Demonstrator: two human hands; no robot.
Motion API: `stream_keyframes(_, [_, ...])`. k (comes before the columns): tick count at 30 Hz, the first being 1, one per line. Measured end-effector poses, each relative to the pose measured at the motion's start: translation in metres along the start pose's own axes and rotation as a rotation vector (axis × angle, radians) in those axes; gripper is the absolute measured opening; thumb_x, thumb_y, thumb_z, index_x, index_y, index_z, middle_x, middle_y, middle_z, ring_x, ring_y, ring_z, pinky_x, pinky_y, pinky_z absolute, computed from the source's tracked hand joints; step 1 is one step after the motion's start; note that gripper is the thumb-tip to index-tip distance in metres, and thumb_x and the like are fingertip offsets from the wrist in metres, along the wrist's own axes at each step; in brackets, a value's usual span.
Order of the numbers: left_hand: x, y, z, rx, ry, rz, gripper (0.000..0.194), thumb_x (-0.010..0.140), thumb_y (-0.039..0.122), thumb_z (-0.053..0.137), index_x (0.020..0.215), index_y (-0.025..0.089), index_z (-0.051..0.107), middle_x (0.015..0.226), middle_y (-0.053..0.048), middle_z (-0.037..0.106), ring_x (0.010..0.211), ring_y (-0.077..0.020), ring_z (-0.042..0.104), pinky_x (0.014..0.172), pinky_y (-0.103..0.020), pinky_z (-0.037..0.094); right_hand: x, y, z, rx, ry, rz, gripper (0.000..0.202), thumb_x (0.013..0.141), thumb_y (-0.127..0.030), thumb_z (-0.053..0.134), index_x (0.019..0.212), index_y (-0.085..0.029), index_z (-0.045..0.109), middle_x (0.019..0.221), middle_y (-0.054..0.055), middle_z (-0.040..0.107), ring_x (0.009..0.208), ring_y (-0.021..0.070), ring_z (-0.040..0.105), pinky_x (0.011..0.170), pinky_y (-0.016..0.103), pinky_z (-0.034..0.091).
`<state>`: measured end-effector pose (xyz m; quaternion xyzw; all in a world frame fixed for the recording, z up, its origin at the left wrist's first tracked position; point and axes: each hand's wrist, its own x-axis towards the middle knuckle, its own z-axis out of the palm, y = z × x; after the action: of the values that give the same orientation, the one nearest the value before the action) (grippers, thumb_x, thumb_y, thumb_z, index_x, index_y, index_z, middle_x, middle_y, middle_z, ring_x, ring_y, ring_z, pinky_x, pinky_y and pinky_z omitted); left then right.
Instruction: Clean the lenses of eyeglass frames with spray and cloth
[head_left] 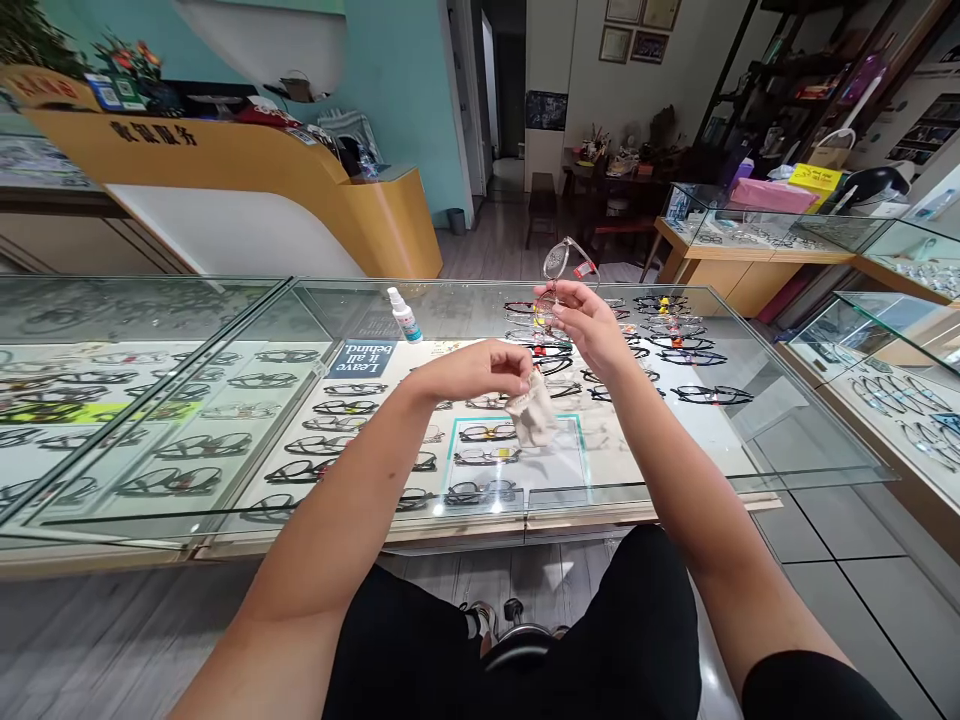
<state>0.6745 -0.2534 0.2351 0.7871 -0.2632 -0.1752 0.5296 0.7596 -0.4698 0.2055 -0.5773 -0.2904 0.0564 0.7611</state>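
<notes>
My left hand (491,368) pinches a pale cloth (534,412), which hangs down above the glass counter top (465,300). Higher and to the right, my right hand (589,318) has its fingers closed on a pair of thin-framed eyeglasses (556,262) with a red tag (584,269), held upright over the counter. The cloth and the glasses are apart. Standing on the glass left of my hands is a white spray bottle (405,316) with a blue band at its base.
Rows of eyeglasses (487,433) lie inside the display case under the glass. Another glass case (892,385) stands at the right. Behind are a yellow-fronted desk (390,215) at the left and a display counter (750,235) with boxes on it.
</notes>
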Motion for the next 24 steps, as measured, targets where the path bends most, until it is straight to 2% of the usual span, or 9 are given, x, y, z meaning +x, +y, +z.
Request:
stream_keyframes(5, [0.001, -0.008, -0.009, -0.271, 0.246, -0.002, 0.029, 0.073, 0.030, 0.082, 0.072, 0.021, 0.055, 0.068, 0.003, 0.052, 0.060, -0.0107, 0.046, 0.056, -0.023, 0.038, 0.000, 0.000, -0.002, 0.006, 0.004, 0.006, 0.047, 0.079, -0.048, 0.089, 0.117, -0.031, 0.069, 0.147, 0.006, 0.076, 0.138, 0.0282, 0.070, 0.113, 0.046, 0.061])
stream_keyframes(9, [0.007, -0.013, -0.010, -0.521, 0.527, -0.098, 0.019, 0.076, 0.026, 0.077, 0.088, 0.021, 0.062, 0.075, 0.002, 0.060, 0.062, -0.0123, 0.056, 0.056, -0.022, 0.047, -0.001, 0.000, -0.004, 0.023, 0.001, 0.032, 0.044, 0.080, -0.046, 0.089, 0.116, -0.031, 0.070, 0.146, 0.005, 0.076, 0.137, 0.0282, 0.069, 0.111, 0.047, 0.061])
stream_keyframes(12, [0.011, -0.016, -0.012, -0.621, 0.719, -0.186, 0.025, 0.079, 0.034, 0.080, 0.096, 0.021, 0.067, 0.074, 0.000, 0.064, 0.058, -0.0137, 0.058, 0.050, -0.024, 0.047, -0.001, 0.000, -0.004, 0.041, 0.004, 0.042, 0.042, 0.079, -0.045, 0.090, 0.115, -0.031, 0.073, 0.142, 0.005, 0.078, 0.133, 0.0273, 0.070, 0.109, 0.046, 0.061])
stream_keyframes(15, [0.011, -0.017, -0.015, -0.684, 0.741, -0.232, 0.034, 0.079, 0.045, 0.084, 0.097, 0.021, 0.069, 0.073, 0.000, 0.063, 0.054, -0.0152, 0.058, 0.047, -0.027, 0.047, -0.002, -0.001, -0.003, 0.071, -0.001, 0.045, 0.038, 0.079, -0.041, 0.091, 0.112, -0.031, 0.075, 0.138, 0.003, 0.079, 0.133, 0.0265, 0.070, 0.106, 0.043, 0.062])
stream_keyframes(17, [0.009, -0.017, -0.015, -0.702, 0.722, -0.195, 0.032, 0.074, 0.034, 0.082, 0.100, 0.022, 0.070, 0.074, 0.001, 0.063, 0.055, -0.0153, 0.057, 0.048, -0.027, 0.046, -0.004, -0.003, -0.002, 0.101, -0.037, 0.055, 0.034, 0.081, -0.039, 0.091, 0.111, -0.031, 0.076, 0.138, 0.003, 0.079, 0.133, 0.0265, 0.070, 0.104, 0.042, 0.063])
stream_keyframes(20, [0.010, -0.015, -0.014, -0.704, 0.727, -0.116, 0.044, 0.061, 0.012, 0.073, 0.103, 0.021, 0.070, 0.078, 0.002, 0.065, 0.062, -0.0148, 0.059, 0.053, -0.026, 0.048, -0.008, -0.006, 0.000, 0.153, -0.122, 0.080, 0.032, 0.084, -0.039, 0.090, 0.112, -0.030, 0.077, 0.140, 0.004, 0.078, 0.131, 0.0263, 0.071, 0.102, 0.042, 0.066])
stream_keyframes(24, [0.015, -0.016, -0.015, -0.772, 0.868, -0.037, 0.038, 0.063, 0.006, 0.073, 0.098, 0.019, 0.066, 0.086, 0.001, 0.067, 0.074, -0.0135, 0.062, 0.065, -0.024, 0.052, -0.011, -0.008, 0.003, 0.253, -0.225, 0.110, 0.034, 0.087, -0.038, 0.090, 0.116, -0.029, 0.077, 0.140, 0.005, 0.078, 0.129, 0.0247, 0.072, 0.101, 0.041, 0.069])
